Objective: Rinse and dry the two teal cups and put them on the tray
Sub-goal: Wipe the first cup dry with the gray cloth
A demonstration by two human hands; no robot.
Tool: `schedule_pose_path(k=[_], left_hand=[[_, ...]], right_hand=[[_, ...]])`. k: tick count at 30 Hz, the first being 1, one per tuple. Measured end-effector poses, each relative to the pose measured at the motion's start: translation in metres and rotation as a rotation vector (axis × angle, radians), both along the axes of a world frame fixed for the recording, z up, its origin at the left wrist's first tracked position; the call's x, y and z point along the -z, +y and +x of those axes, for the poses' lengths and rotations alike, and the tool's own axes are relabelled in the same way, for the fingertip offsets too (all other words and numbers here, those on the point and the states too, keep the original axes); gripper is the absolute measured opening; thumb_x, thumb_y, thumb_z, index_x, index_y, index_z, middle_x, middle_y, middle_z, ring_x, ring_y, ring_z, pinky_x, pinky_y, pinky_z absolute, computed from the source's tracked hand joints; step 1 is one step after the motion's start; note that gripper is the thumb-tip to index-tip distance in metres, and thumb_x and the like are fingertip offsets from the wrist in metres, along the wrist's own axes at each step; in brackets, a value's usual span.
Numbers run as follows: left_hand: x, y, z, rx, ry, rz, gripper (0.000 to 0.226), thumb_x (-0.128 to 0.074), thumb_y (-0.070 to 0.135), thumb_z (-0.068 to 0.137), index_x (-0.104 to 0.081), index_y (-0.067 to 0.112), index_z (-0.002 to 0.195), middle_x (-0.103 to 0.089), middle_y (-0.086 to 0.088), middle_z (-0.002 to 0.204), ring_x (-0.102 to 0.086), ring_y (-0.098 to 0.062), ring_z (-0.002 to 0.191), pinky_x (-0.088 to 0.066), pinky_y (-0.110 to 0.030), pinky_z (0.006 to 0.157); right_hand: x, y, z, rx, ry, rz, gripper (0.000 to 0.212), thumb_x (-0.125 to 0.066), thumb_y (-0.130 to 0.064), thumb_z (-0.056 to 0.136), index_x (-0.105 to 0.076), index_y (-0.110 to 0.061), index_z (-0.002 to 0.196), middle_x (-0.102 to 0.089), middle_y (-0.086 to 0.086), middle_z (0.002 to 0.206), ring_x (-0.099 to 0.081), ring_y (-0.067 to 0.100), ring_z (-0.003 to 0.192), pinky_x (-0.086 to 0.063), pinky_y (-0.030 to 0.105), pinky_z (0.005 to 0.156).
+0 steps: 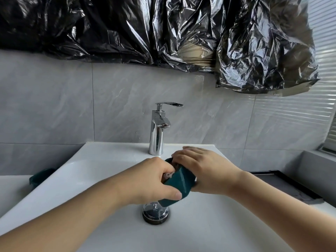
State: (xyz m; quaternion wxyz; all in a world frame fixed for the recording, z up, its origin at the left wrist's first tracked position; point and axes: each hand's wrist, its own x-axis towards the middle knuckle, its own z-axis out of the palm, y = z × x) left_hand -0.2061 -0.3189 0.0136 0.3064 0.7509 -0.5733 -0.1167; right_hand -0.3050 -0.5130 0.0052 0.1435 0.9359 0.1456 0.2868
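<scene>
A teal cup [179, 184] is held tilted over the white sink [101, 171], its mouth turned up and away toward the tap. My left hand [151, 180] grips the cup's near side, thumb across its wall. My right hand [201, 170] holds the cup's far side, its fingers reaching into the mouth, where something pinkish-grey shows. A second teal cup [41, 176] lies on the counter to the left of the sink, partly hidden by the basin's rim. A dark tray [283, 182] sits on the counter at the right.
A chrome tap [158, 128] stands at the back of the sink with no water running. The chrome drain plug [156, 212] is just below the cup. Crumpled black plastic [163, 33] hangs over the grey tiled wall.
</scene>
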Motion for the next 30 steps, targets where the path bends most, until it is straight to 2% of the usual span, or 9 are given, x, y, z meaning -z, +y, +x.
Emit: schedule_pose_path(k=[4,8,11,14,18,22,24,26,30], left_hand=[[0.002,-0.002,0.0,0.021,0.156,-0.044,0.025,-0.078,0.019,0.076,-0.057,0.012,0.065,-0.05,0.006,0.058,-0.047,-0.012,0.054,-0.039,-0.026,0.058],[0.0,0.002,0.01,0.107,0.277,-0.082,0.016,-0.078,0.014,0.075,-0.07,0.002,0.082,-0.062,-0.002,0.07,-0.057,-0.013,0.068,-0.047,-0.031,0.07],[0.0,0.004,0.013,0.138,0.288,-0.042,0.023,-0.078,0.017,0.073,-0.073,0.002,0.09,-0.066,-0.006,0.078,-0.06,-0.015,0.075,-0.048,-0.033,0.076],[-0.001,0.007,0.017,0.122,0.275,0.022,0.024,-0.077,0.022,0.073,-0.074,0.009,0.093,-0.067,-0.001,0.081,-0.061,-0.011,0.076,-0.05,-0.031,0.079],[0.001,-0.002,0.011,-0.017,0.23,-0.021,0.039,-0.078,0.035,0.067,-0.067,0.002,0.086,-0.059,-0.001,0.072,-0.056,-0.013,0.068,-0.046,-0.032,0.069],[0.003,-0.006,0.009,-0.062,0.249,-0.073,0.039,-0.081,0.034,0.068,-0.065,0.0,0.08,-0.059,-0.005,0.07,-0.057,-0.014,0.065,-0.049,-0.036,0.067],[0.002,-0.002,0.012,-0.03,0.285,-0.077,0.04,-0.08,0.034,0.065,-0.07,0.003,0.087,-0.067,-0.018,0.079,-0.062,-0.016,0.073,-0.055,-0.047,0.079],[0.0,0.002,0.014,0.008,0.319,-0.091,0.032,-0.08,0.029,0.068,-0.074,0.007,0.09,-0.07,-0.024,0.093,-0.065,-0.017,0.079,-0.054,-0.049,0.089],[-0.002,0.005,0.014,0.096,0.339,-0.07,0.022,-0.078,0.024,0.075,-0.075,0.01,0.092,-0.072,-0.012,0.086,-0.065,-0.013,0.08,-0.055,-0.037,0.085]], right_hand=[[0.0,0.002,-0.004,0.008,-0.013,-0.002,0.061,-0.081,-0.036,0.068,-0.063,-0.016,0.122,-0.07,-0.001,0.116,-0.067,0.021,0.103,-0.053,0.034,0.096],[-0.003,-0.011,-0.012,0.011,0.015,0.33,0.067,-0.082,-0.039,0.074,-0.057,-0.018,0.132,-0.063,-0.003,0.133,-0.055,0.01,0.124,-0.046,0.028,0.103],[-0.001,-0.011,-0.012,-0.041,0.081,0.373,0.068,-0.084,-0.039,0.075,-0.057,-0.02,0.136,-0.058,-0.008,0.141,-0.044,0.004,0.137,-0.035,0.016,0.111],[0.0,-0.004,-0.011,0.009,0.115,0.38,0.066,-0.084,-0.035,0.076,-0.059,-0.019,0.135,-0.062,-0.002,0.136,-0.041,0.003,0.133,-0.028,0.004,0.108],[0.0,0.003,-0.004,-0.04,0.058,0.171,0.05,-0.079,-0.034,0.077,-0.065,-0.011,0.12,-0.07,0.001,0.114,-0.058,0.019,0.116,-0.048,0.028,0.099],[-0.003,0.008,-0.004,-0.021,-0.003,0.087,0.049,-0.077,-0.04,0.077,-0.065,-0.015,0.117,-0.07,-0.003,0.109,-0.061,0.02,0.109,-0.048,0.027,0.095],[-0.003,0.005,-0.007,-0.017,-0.003,0.148,0.053,-0.078,-0.042,0.076,-0.063,-0.017,0.12,-0.068,-0.005,0.11,-0.06,0.017,0.108,-0.047,0.025,0.093],[-0.005,0.001,-0.01,-0.016,0.027,0.313,0.062,-0.08,-0.043,0.074,-0.06,-0.018,0.127,-0.066,-0.005,0.119,-0.057,0.012,0.114,-0.044,0.02,0.097],[-0.005,-0.001,-0.013,0.045,0.151,0.471,0.067,-0.083,-0.042,0.073,-0.056,-0.025,0.131,-0.062,-0.014,0.128,-0.054,0.0,0.117,-0.039,0.011,0.099]])
